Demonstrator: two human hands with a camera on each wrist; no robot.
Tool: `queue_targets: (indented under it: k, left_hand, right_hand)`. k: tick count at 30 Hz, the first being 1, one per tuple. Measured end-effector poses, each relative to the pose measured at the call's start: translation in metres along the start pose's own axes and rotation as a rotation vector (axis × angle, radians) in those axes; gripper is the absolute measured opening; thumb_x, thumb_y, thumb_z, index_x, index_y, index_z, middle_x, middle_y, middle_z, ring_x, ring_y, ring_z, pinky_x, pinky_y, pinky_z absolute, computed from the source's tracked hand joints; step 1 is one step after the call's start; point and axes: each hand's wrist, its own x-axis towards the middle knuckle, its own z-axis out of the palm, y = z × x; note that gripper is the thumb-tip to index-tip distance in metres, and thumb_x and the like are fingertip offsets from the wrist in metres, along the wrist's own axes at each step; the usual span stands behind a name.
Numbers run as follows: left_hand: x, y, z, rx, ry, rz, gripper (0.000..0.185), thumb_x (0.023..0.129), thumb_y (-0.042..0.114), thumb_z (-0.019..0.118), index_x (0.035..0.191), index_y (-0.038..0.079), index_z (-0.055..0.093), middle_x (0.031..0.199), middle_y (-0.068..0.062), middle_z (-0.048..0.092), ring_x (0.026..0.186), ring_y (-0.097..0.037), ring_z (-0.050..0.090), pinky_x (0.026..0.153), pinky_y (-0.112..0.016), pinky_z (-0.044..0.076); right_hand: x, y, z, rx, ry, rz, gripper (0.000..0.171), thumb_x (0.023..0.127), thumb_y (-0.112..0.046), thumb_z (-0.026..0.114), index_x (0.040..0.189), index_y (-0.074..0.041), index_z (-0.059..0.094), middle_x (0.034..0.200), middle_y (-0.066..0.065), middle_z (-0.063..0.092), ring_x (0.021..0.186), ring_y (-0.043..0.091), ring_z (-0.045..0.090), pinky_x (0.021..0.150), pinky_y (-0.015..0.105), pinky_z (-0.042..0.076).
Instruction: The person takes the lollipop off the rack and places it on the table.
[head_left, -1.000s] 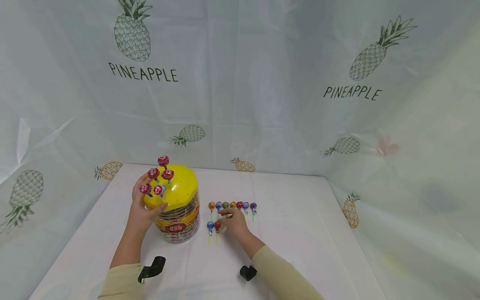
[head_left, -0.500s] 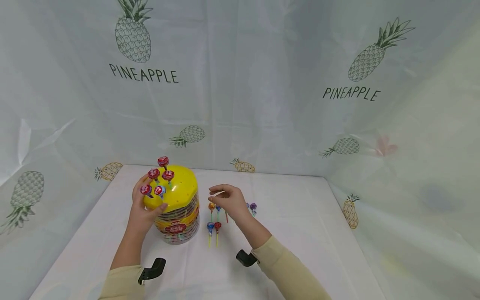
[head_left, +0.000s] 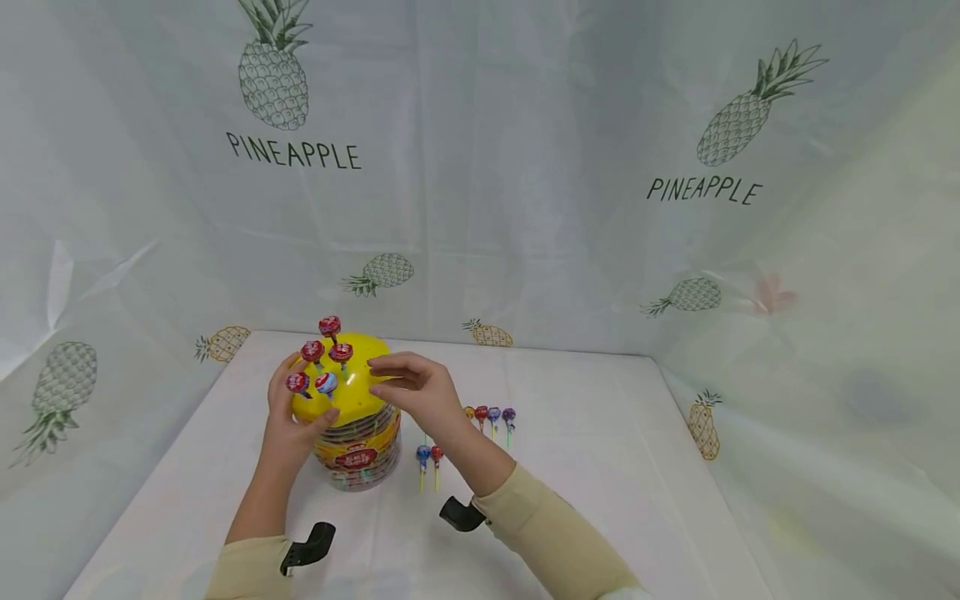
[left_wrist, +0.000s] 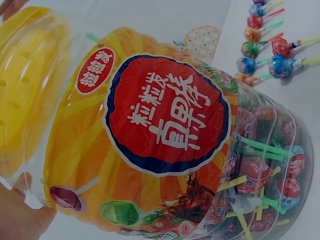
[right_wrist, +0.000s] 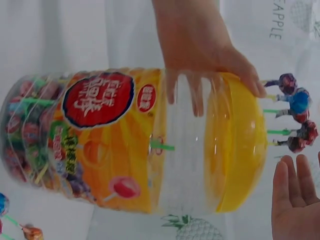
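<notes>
The big candy jar (head_left: 358, 433) stands on the white tabletop (head_left: 600, 467). It looks heavy, hard and smooth, best held by its sides. The left hand (head_left: 288, 421) curls round its yellow lid (head_left: 360, 387). The right hand (head_left: 416, 392) hovers above, fingers loose, holding nothing I can see

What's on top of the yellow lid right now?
Five wrapped lollipops stand upright in the yellow lid, on its left side. The right hand hovers over the lid's right part, hiding whatever is there.
</notes>
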Motion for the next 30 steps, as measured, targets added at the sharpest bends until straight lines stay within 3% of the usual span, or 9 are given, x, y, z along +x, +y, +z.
queue_targets:
  k: [8,11,17,26,30]
  left_hand:
    - [0.000,-0.004,0.000,0.017,-0.003,0.003,0.079,0.088,0.018,0.073,0.154,0.021,0.028,0.160,0.004,0.005,0.142,-0.032,0.022,0.107,-0.057,0.031]
    - [-0.001,-0.005,0.000,0.017,-0.003,0.009,0.080,0.088,0.017,0.073,0.154,0.021,0.028,0.160,0.003,0.005,0.142,-0.032,0.022,0.107,-0.056,0.032]
    - [-0.002,-0.004,0.000,0.022,0.007,0.022,0.079,0.088,0.017,0.073,0.154,0.022,0.029,0.160,0.003,0.006,0.142,-0.031,0.021,0.107,-0.055,0.032]
    - [-0.001,-0.009,0.000,0.018,0.016,0.064,0.074,0.090,0.015,0.071,0.152,0.022,0.032,0.159,0.006,0.008,0.142,-0.026,0.020,0.111,-0.030,0.031]
    - [0.000,-0.009,0.000,0.020,0.015,0.056,0.074,0.090,0.017,0.071,0.152,0.021,0.031,0.159,0.006,0.008,0.142,-0.027,0.019,0.113,-0.040,0.030]
  right_hand:
    - [0.006,-0.011,0.016,0.030,-0.030,-0.069,0.038,0.089,0.003,0.068,0.126,0.000,0.063,0.128,0.010,0.061,0.115,0.027,0.060,0.095,0.035,0.051]
    - [0.009,-0.010,0.021,0.026,-0.006,-0.054,0.037,0.089,0.003,0.068,0.125,-0.002,0.064,0.125,0.004,0.063,0.112,0.020,0.061,0.093,0.031,0.051]
    - [0.017,-0.010,0.031,0.011,0.044,0.003,0.036,0.089,0.003,0.068,0.124,-0.006,0.066,0.119,-0.006,0.063,0.110,0.025,0.062,0.090,0.027,0.053]
    - [0.028,-0.011,0.041,-0.014,0.091,-0.004,0.026,0.088,-0.006,0.071,0.113,-0.012,0.073,0.109,-0.009,0.067,0.097,0.010,0.065,0.084,0.025,0.055]
    - [0.029,-0.012,0.041,-0.019,0.105,-0.006,0.025,0.088,-0.005,0.071,0.111,-0.013,0.074,0.107,-0.009,0.067,0.096,0.013,0.066,0.083,0.026,0.055]
